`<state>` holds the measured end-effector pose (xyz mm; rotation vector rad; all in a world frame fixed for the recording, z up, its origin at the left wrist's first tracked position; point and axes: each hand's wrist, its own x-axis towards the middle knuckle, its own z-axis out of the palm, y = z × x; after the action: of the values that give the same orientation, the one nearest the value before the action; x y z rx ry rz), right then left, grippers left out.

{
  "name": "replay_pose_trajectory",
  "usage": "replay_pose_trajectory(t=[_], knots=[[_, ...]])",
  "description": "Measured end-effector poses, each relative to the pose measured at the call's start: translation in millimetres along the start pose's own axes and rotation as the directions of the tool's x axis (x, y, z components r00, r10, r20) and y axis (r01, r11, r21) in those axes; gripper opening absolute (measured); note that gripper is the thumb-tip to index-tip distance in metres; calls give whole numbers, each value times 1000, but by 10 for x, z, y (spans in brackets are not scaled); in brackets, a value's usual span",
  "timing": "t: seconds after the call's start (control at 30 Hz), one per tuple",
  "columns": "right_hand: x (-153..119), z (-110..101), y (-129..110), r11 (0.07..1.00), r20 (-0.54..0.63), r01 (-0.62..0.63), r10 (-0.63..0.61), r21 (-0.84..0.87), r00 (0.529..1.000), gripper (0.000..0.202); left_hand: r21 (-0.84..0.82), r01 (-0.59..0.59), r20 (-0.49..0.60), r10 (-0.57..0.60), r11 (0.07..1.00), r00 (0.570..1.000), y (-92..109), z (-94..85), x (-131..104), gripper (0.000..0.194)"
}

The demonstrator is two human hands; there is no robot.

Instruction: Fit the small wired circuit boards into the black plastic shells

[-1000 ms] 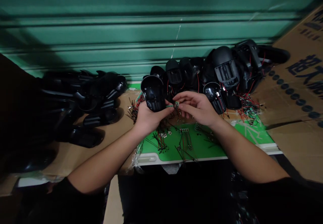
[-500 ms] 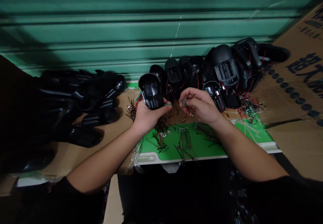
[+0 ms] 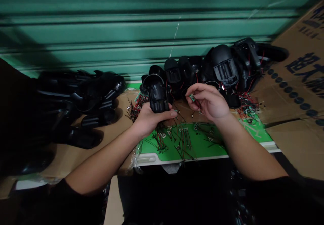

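Note:
My left hand (image 3: 149, 119) is closed round the lower end of a glossy black plastic housing (image 3: 157, 93), its thumb lying across the front. To the right, my right hand (image 3: 209, 101) pinches a small green circuit board (image 3: 192, 98) between thumb and fingers, apart from the housing. Below the hands, thin red and black wires with small metal ends (image 3: 186, 139) lie on a green board (image 3: 162, 155). A denser bundle of wires (image 3: 134, 110) sits left of my left hand.
Glossy black parts (image 3: 86, 93) are piled at the left on cardboard. More black housings (image 3: 225, 66) with red wires stand along the green ribbed wall (image 3: 101, 32). Another wire pile (image 3: 249, 105) lies at the right, beside a large cardboard box (image 3: 296, 79).
The housing has moved slightly right with my left hand and stands more upright. My right hand has shifted a little to the right with the circuit board, which is now tilted differently.

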<state>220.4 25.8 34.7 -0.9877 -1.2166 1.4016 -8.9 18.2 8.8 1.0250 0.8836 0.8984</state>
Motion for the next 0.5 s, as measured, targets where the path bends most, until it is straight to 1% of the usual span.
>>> replay_pose_trajectory(t=[0.1, 0.17, 0.2, 0.27, 0.33, 0.43, 0.5], knots=[[18, -28, -5, 999, -51, 42, -43, -12, 998, 16, 35, 88, 136, -92, 996, 986, 17, 22, -33, 34], [27, -51, -6, 998, -76, 54, -56, -26, 996, 16, 58, 151, 228, -160, 987, 960, 18, 34, -57, 33], [30, -62, -6, 998, -85, 53, -56, -34, 995, 16, 75, 185, 276, -198, 980, 940, 14, 35, -68, 32], [35, -80, -3, 998, -96, 52, -56, -43, 994, 17, 129, 239, 374, -270, 963, 887, 4, 24, -85, 30], [37, -91, 4, 998, -96, 55, -59, -40, 994, 17, 222, 251, 452, -328, 942, 830, 4, -2, -94, 25], [32, -90, 15, 998, -86, 58, -60, -28, 995, 16, 395, 181, 547, -389, 901, 742, 35, -52, -96, 18], [27, -85, 16, 998, -80, 55, -57, -27, 995, 16, 465, 129, 604, -421, 876, 677, 59, -80, -91, 16]])
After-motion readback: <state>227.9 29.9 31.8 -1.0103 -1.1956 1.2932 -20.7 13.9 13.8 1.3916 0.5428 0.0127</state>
